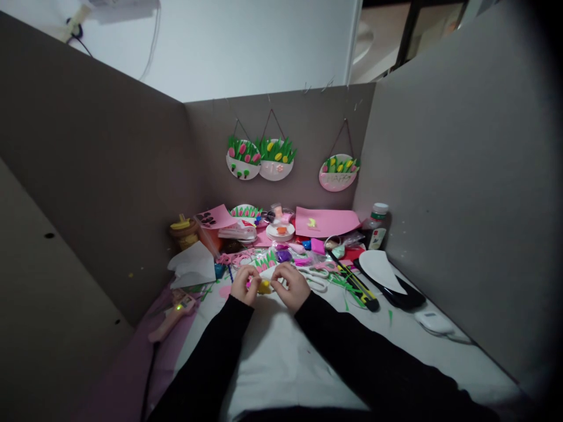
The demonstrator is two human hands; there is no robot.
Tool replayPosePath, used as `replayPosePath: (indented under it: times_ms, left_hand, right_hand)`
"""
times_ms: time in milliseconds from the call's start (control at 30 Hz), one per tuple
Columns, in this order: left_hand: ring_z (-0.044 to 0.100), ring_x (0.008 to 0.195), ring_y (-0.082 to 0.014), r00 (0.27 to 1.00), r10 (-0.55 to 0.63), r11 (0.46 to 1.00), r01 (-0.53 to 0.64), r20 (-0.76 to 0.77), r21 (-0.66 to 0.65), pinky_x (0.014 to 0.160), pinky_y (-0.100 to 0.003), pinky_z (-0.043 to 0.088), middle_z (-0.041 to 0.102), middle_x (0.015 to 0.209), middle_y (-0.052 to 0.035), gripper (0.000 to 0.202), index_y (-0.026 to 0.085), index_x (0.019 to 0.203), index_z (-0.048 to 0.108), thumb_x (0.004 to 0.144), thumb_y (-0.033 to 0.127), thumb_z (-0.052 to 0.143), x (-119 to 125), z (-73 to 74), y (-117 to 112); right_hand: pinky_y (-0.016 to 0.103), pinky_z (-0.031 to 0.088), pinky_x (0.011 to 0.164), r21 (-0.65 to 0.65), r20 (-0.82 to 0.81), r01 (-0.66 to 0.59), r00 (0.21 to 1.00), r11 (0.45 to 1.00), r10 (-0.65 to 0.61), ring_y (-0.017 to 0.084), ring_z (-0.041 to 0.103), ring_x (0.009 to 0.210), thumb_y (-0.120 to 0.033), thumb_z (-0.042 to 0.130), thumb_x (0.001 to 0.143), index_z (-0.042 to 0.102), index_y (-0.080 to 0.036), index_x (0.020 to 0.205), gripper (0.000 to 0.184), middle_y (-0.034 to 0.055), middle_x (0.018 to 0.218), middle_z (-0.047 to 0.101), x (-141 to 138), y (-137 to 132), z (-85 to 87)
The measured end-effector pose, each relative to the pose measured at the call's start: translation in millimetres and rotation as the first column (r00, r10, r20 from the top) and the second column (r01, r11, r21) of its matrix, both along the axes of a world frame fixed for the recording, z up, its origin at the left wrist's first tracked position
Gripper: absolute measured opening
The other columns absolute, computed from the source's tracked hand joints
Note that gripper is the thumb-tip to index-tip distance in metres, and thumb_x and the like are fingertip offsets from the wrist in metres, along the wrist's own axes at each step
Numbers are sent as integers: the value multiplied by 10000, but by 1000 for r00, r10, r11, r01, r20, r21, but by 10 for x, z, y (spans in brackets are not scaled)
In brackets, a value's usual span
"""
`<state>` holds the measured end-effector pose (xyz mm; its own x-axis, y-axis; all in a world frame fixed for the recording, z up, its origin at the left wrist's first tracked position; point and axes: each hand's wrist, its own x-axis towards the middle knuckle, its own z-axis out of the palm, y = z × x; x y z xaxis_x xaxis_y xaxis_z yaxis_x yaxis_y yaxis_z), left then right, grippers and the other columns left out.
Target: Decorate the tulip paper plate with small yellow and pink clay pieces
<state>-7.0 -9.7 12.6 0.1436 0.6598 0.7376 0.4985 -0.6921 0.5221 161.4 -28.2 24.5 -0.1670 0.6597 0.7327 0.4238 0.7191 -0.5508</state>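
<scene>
My left hand [245, 285] and my right hand [291, 287] are close together over the white table cover, thumbs and fingertips pinched. Between them is a small yellow piece [264, 286], soft-looking like clay or a little packet; I cannot tell which. Both hands appear to grip it from opposite sides. A bit of magenta shows at my left fingers. Just behind the hands lies a white craft plate with pink tulips and green leaves [265, 261], partly hidden by them. White-handled scissors [317, 280] rest right of my right hand.
A pink glue gun [173, 316] with a cord lies left. To the right are a yellow-black utility knife [358, 287], a white half-disc [382, 271] and a bottle [377, 225]. Pink sheets [328, 221] and clay packets crowd the back. Decorated plates [276, 161] hang on the grey partition.
</scene>
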Motion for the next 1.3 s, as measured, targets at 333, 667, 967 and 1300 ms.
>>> replayPosePath:
  times_ms: [333,667,967,1300]
  left_hand:
    - [545,740,-164,989,-145,987,147,-28,63,688,-306,448,551,712,-43,87,170,677,504,762,172,490,123,71,-89]
    - [550,752,-155,999,9,1000,-9,-45,12,661,-281,437,578,756,-38,78,172,694,545,762,205,526,36,12,-32]
    - [548,756,-159,994,103,992,-101,-24,80,614,-269,427,579,784,-45,65,172,716,562,758,190,516,-15,-4,-2]
    - [530,763,-164,998,60,992,-56,-33,117,649,-282,423,554,779,-47,72,173,716,526,774,169,482,10,-1,-3]
  right_hand:
    - [274,424,643,19,-35,-45,998,999,46,163,516,728,-100,509,693,531,-190,654,100,24,729,538,-36,-8,-3]
    - [272,425,653,-29,-63,37,997,999,-39,158,512,729,-126,528,708,577,-187,716,78,27,768,542,34,88,-57]
    - [257,406,621,9,-22,63,998,998,-63,165,504,744,-83,483,712,524,-186,645,130,26,728,526,75,63,-20]
    - [277,410,667,38,-7,55,998,998,-54,171,503,758,-98,493,706,499,-189,653,105,24,719,518,46,48,-5]
